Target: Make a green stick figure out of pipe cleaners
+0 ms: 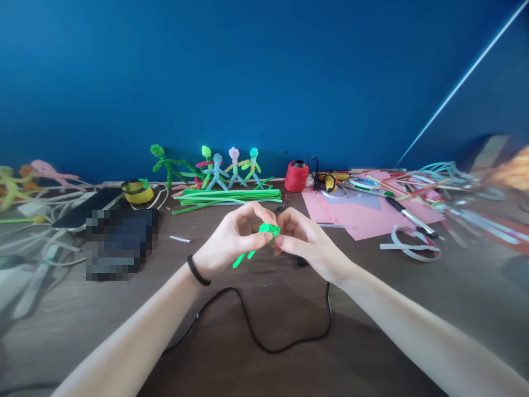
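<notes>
A: Start with the biggest thing.
B: The blue wall (264, 82) fills the back, and the dark brown table (264, 380) stretches in front of it.

A: And on the table?
B: At right, pink paper (363, 221) lies under a scatter of strips and sticks. A black cord (273, 351) loops across the wood between the forearms.

A: How are the hands?
B: Both are raised over the middle of the table, their fingertips drawn together. The left hand (227, 237) pinches a green lump (268, 227), with its thumb laid across the near side. The right hand (309, 242) has its fingers bent in and its thumb against the lump's right edge, so both grip it.

A: So the lump is between them?
B: Yes, in front of the chest, level with the thumbs. Two thin green ends show below the left thumb; where they join is hidden.

A: What's smaller than the hands?
B: Just beyond them lies a bundle of green stems (231, 196). Behind that, little fuzzy figures (217, 170) stand along the wall in green, blue, pink and yellow.

A: Smaller again?
B: A red spool (294, 177) right of the figures, a yellow roll (138, 193) to their left, and a black-and-silver pen (409, 216) on the paper.

A: The smallest?
B: A white scrap (179, 239), left of the left hand.
</notes>
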Available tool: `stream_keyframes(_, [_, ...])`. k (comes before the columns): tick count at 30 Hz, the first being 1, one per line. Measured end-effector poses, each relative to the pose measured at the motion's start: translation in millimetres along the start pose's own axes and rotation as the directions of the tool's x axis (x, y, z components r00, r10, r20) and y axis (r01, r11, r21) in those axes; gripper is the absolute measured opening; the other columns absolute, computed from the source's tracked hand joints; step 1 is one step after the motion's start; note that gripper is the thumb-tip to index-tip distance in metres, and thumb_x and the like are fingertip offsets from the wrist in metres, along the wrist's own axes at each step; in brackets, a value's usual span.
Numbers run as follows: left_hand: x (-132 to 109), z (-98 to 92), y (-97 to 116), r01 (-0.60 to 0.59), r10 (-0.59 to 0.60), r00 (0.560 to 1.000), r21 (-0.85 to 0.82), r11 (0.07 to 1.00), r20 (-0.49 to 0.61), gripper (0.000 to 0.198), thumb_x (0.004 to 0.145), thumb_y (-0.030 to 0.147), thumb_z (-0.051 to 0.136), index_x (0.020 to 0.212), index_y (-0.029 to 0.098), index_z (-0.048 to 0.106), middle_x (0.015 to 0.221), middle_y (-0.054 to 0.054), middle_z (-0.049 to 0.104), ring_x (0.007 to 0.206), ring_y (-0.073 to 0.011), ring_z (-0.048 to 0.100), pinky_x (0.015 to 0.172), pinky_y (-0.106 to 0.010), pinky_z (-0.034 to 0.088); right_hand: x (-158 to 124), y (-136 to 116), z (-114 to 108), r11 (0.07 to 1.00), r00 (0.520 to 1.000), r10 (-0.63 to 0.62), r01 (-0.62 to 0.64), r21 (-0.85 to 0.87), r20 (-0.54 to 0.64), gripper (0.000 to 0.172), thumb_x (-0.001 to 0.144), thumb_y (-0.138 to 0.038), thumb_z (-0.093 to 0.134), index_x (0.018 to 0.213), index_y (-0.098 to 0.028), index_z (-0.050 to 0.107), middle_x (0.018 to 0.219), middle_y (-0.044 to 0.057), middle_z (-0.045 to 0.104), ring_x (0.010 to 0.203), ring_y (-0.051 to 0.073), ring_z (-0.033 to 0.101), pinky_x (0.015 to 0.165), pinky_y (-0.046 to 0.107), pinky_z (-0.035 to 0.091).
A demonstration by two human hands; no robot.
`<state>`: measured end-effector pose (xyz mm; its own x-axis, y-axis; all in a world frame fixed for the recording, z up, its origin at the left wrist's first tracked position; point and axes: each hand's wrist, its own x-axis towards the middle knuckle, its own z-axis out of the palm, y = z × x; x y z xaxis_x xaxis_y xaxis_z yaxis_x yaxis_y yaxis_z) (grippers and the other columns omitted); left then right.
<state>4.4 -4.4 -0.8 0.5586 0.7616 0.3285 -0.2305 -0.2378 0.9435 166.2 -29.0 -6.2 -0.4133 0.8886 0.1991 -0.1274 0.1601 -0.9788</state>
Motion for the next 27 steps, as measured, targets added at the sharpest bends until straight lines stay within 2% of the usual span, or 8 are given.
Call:
stream_keyframes(6, [0.3,1.8,-2.8,-0.02,0.02,1.0,-0.004,1.0,-0.009,0.012,0.068,0.019,0.061,0.075,0.016,0.051,0.078,-0.001,0.052,0.07,-0.0115,0.051,0.06,-0.024,0.043,-1.6,0.7,1.1,0.993,1.0,-0.011,0.008,-0.119,-0.023,0.018,0.073,-0.027,0.056,0.076,-0.018,0.041,0.07,-0.003,0.046,0.061,0.008,0.047,0.055,0.022,0.037])
stream_keyframes(11, [-0.1,2.7,-3.2,0.006,-0.006,1.0,-0.015,1.0,-0.03,0.014,0.067,0.022,0.062,0.075,0.017,0.051,0.079,-0.001,0.052,0.07,-0.0119,0.05,0.059,-0.024,0.041,-2.2,3.6,0.7,0.979,0.997,-0.073,0.067,-0.191,-0.026,0.02,0.074,-0.028,0.056,0.076,-0.018,0.039,0.07,-0.003,0.041,0.058,0.007,0.042,0.051,0.02,0.034])
stream_keyframes(19, [0.0,1.6,-3.8,0.016,-0.015,0.999,0.014,1.0,-0.047,0.014,0.068,0.023,0.061,0.074,0.017,0.049,0.081,-0.002,0.053,0.077,-0.0148,0.052,0.065,-0.027,0.041,-2.6,5.3,2.6,0.933,0.988,-0.146,0.124,-0.338,-0.04,0.02,0.072,-0.021,0.057,0.075,-0.019,0.037,0.071,-0.003,0.044,0.062,0.008,0.045,0.057,0.023,0.038])
stream_keyframes(27, [1.2,1.3,-4.3,0.057,-0.083,0.985,-0.172,0.983,-0.148,0.009,0.069,0.016,0.057,0.074,0.016,0.05,0.082,0.0,0.052,0.074,-0.012,0.051,0.066,-0.026,0.041,-4.3,3.6,1.8,0.923,0.971,-0.222,0.18,-0.339,-0.089,0.008,0.076,-0.018,0.051,0.082,-0.019,0.045,0.072,-0.001,0.05,0.063,0.009,0.049,0.058,0.024,0.04])
